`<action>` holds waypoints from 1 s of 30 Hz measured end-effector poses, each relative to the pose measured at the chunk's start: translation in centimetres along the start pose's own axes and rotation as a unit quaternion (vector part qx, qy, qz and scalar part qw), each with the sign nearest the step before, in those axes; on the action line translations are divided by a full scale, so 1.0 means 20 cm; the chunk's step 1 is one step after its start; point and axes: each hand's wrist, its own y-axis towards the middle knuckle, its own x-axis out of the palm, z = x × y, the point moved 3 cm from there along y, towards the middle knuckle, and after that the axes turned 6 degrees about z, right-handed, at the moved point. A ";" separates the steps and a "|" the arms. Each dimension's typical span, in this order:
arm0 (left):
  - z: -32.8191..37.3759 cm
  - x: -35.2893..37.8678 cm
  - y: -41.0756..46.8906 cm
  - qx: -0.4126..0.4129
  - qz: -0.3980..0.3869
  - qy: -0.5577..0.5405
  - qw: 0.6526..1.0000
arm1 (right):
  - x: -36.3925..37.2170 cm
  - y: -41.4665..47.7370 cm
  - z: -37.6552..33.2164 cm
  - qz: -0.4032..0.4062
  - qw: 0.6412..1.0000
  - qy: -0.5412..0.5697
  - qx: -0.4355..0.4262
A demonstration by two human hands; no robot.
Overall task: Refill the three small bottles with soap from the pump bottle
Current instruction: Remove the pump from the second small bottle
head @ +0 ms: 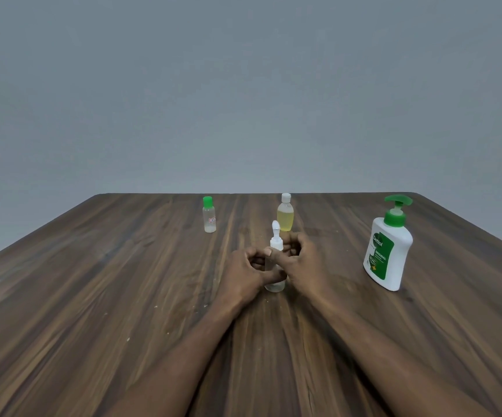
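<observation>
A small clear bottle with a white pointed cap (275,236) stands upright on the wooden table (123,281) in the middle. My left hand (243,273) grips its body from the left. My right hand (299,260) curls round it from the right, fingers near the cap's collar. Behind it stands a small bottle of yellow liquid with a white cap (285,213). Further left is a small clear bottle with a green cap (209,216). The white pump bottle with a green pump and green label (389,248) stands at the right, untouched.
A plain grey wall rises behind the table's far edge (258,193). Bare wood lies to the left of the bottles and in front of my forearms.
</observation>
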 end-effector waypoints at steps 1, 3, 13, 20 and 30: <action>0.00 0.00 0.00 -0.005 0.001 -0.003 1.000 | 0.00 0.00 -0.01 0.002 1.000 -0.014 -0.017; 0.00 0.00 0.00 -0.014 -0.002 -0.003 1.000 | -0.02 0.01 -0.05 -0.004 0.999 -0.018 -0.048; 0.02 -0.01 0.00 -0.027 -0.006 -0.006 1.000 | -0.26 0.19 -0.48 0.030 0.987 0.088 -0.128; 0.03 -0.06 0.02 -0.032 0.024 -0.009 0.999 | -0.25 0.36 -0.26 0.000 0.996 -0.062 0.059; 0.04 -0.07 0.02 -0.031 0.019 -0.008 0.999 | -0.12 0.19 0.10 -0.001 0.960 -0.231 0.156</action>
